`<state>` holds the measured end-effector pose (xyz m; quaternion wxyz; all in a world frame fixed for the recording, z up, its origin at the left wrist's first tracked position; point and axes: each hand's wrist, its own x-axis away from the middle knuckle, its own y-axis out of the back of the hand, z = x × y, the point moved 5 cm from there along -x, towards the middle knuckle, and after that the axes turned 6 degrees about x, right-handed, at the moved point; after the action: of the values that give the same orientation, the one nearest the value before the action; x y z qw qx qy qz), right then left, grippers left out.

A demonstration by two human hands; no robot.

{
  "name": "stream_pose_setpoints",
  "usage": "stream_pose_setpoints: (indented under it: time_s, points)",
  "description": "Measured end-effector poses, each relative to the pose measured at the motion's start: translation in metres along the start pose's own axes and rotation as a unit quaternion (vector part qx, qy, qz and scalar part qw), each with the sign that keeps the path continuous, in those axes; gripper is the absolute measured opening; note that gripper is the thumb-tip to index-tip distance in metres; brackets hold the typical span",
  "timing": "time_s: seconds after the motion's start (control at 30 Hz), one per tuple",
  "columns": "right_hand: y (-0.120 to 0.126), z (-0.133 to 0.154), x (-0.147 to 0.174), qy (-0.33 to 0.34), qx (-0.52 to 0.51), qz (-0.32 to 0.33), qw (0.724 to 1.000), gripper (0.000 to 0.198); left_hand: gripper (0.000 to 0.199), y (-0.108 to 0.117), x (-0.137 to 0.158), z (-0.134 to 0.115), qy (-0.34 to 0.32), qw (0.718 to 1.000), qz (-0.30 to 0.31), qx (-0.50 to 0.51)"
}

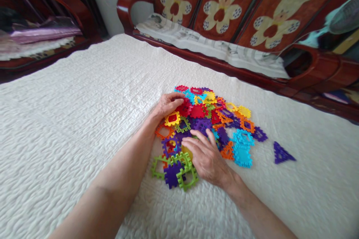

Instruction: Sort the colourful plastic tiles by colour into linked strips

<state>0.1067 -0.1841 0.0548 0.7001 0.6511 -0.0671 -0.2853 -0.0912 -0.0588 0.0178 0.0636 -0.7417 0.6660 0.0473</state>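
A pile of flat plastic interlocking building pieces with toothed edges lies on a white quilted cover. My left hand [170, 104] rests at the pile's far left edge, fingers stretched over it and thumb beside a red piece [198, 111]. Just below its wrist is a yellow square frame [172, 118]. My right hand [206, 157] lies spread over the near middle, fingertips by purple pieces [202, 124], partly covering a yellow piece [186, 151]. Green frames [187, 178] and a purple square [172, 174] are at the near left; light blue pieces [242, 156] sit to the right.
One purple triangle [282, 153] lies apart on the right of the quilted cover [84, 93]. Beyond it stands a dark wooden sofa [131, 7] with animal-patterned back cushions [224, 3]. A wooden armchair [67, 2] is at the left, a fan [343, 15] at the right.
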Motion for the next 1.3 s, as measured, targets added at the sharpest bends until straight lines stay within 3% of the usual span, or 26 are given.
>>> stream_pose_setpoints:
  time_s: [0.17, 0.3, 0.53, 0.67, 0.83, 1.07, 1.3]
  points:
    - [0.009, -0.002, 0.007, 0.016, -0.035, -0.073, 0.997, 0.04, 0.03, -0.001, 0.001, -0.001, 0.007, 1.0, 0.001, 0.002]
    - [0.012, -0.009, 0.005, -0.023, -0.021, -0.1, 0.994, 0.037, 0.03, -0.001, 0.0, 0.0, 0.012, 1.0, 0.0, 0.009]
    - [0.012, -0.02, 0.001, -0.084, 0.032, -0.065, 0.994, 0.035, 0.03, -0.001, 0.001, -0.001, 0.0, 1.0, -0.008, 0.015]
    - [0.02, -0.005, 0.003, -0.003, -0.085, -0.027, 0.996, 0.037, 0.032, -0.001, 0.002, -0.003, 0.0, 1.0, -0.007, 0.019]
    - [0.016, 0.015, 0.003, 0.052, -0.133, 0.056, 0.988, 0.064, 0.033, -0.001, 0.002, -0.005, 0.001, 1.0, -0.001, 0.003]
    - [0.023, 0.007, 0.001, 0.029, -0.138, 0.067, 0.988, 0.02, 0.03, -0.002, 0.003, -0.007, -0.007, 1.0, -0.003, 0.014]
    - [0.029, 0.0, 0.002, 0.039, -0.128, 0.035, 0.99, 0.007, 0.031, -0.002, 0.003, -0.006, -0.004, 1.0, -0.003, 0.017]
